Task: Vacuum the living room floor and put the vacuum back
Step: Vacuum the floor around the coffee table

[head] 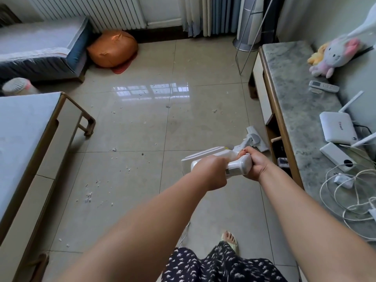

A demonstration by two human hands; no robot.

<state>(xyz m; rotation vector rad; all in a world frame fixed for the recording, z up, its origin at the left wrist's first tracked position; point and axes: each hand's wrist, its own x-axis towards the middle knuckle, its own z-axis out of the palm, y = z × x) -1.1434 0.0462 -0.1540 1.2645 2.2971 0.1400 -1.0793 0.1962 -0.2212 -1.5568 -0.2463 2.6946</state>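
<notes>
The vacuum (215, 159) is held out in front of the body over the tiled floor (142, 129). Its white body is gripped by the left hand (209, 171), whose fingers are curled round the handle, and the rear end of the body is clasped by the right hand (254, 163). The floor head (256, 138) is set down on the tiles close beside the low cabinet (289, 110) on the right.

The vacuuming step is judged to be in hand and hardly advanced: scraps of white litter (89, 197) are scattered widely over the tiles, thickest toward the left near the coffee table (30, 143), with more seen further out near the window's reflection. Whether the machine is switched on cannot be told.

For the next move, the head would need to be drawn away from the cabinet and swept leftward across the littered tiles, with the grip kept firm on the handle. Care would be called for near the thin white cord (186, 231) lying on the floor by the foot (230, 240).
</notes>
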